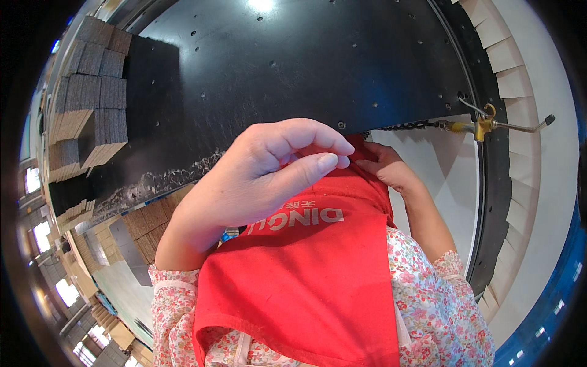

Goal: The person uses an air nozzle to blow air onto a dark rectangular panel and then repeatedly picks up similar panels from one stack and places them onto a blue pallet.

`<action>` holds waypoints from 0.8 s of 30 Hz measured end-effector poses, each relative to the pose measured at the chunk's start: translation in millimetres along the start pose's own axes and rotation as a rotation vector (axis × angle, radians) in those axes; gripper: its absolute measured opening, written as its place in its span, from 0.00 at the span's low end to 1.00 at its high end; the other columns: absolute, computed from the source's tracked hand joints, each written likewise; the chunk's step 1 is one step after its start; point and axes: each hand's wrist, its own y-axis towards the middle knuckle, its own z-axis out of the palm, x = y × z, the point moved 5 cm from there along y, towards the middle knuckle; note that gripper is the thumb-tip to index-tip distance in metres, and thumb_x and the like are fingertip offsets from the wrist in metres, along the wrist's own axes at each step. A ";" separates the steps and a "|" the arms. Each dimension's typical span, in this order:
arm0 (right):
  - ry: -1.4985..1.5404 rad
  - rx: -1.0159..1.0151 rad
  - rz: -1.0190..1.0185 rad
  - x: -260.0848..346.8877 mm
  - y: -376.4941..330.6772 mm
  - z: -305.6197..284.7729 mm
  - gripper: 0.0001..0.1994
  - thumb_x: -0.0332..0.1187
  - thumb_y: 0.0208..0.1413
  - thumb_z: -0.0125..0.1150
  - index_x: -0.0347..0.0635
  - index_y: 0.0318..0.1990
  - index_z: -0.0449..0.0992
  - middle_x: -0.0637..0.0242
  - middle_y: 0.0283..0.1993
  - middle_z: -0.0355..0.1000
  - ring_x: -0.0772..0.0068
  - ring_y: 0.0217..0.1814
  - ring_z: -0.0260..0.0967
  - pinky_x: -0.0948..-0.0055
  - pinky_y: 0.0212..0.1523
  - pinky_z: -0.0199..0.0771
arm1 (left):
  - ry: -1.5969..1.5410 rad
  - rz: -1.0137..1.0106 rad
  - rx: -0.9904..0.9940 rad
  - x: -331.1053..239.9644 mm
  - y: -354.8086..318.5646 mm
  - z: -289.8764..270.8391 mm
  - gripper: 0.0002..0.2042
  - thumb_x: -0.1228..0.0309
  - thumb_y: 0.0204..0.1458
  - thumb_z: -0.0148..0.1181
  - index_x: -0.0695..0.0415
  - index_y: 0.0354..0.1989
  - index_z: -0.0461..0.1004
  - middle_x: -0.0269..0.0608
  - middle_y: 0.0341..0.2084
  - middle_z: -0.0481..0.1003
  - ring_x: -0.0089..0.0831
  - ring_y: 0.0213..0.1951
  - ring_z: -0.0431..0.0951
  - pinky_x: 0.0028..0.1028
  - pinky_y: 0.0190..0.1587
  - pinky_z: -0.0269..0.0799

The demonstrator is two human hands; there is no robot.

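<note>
My left hand [263, 165] is raised in front of my chest, over a red apron [299, 281]. Its fingers are loosely curled, and a gap shows between thumb and forefinger with nothing visible in it. Farther right and lower, at the apron's side edge, my right hand [394, 168] has its thumb and fingers closed on the red cloth. Its fingertips are partly hidden in the folds. Beyond both hands lies a dark tabletop [275, 67] dotted with small holes.
Stacked grey-brown blocks [92, 92] stand on the table's left side. Shreds of debris [165, 183] line its near left edge. At right, a brass valve with a lever [484, 126] juts out beside a black rail [498, 183]. More brown stacks [150, 226] sit at lower left.
</note>
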 end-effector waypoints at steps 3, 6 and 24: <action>-0.465 -0.120 -0.109 19.6 -4.4 -6.5 0.19 0.33 0.60 0.62 0.31 0.55 0.75 0.50 0.49 0.79 0.60 0.49 0.77 0.64 0.49 0.75 | 0.099 -0.034 0.015 6.9 -0.5 4.3 0.09 0.73 0.64 0.56 0.66 0.46 0.78 0.41 0.39 0.80 0.26 0.44 0.80 0.26 0.49 0.75; -0.669 -0.142 -0.163 63.2 -25.6 -11.9 0.13 0.27 0.61 0.58 0.31 0.51 0.77 0.49 0.42 0.79 0.63 0.44 0.77 0.67 0.48 0.75 | 0.275 -0.104 0.018 8.9 -5.1 2.1 0.09 0.73 0.63 0.56 0.65 0.45 0.78 0.41 0.36 0.81 0.26 0.40 0.80 0.25 0.46 0.75; -0.049 0.450 -0.940 229.6 -106.4 45.5 0.05 0.21 0.52 0.61 0.37 0.36 0.77 0.59 0.38 0.70 0.60 0.36 0.74 0.67 0.34 0.76 | -0.267 -0.332 0.282 4.8 -3.0 31.4 0.23 0.58 0.59 0.64 0.65 0.55 0.74 0.39 0.39 0.78 0.25 0.45 0.76 0.25 0.50 0.71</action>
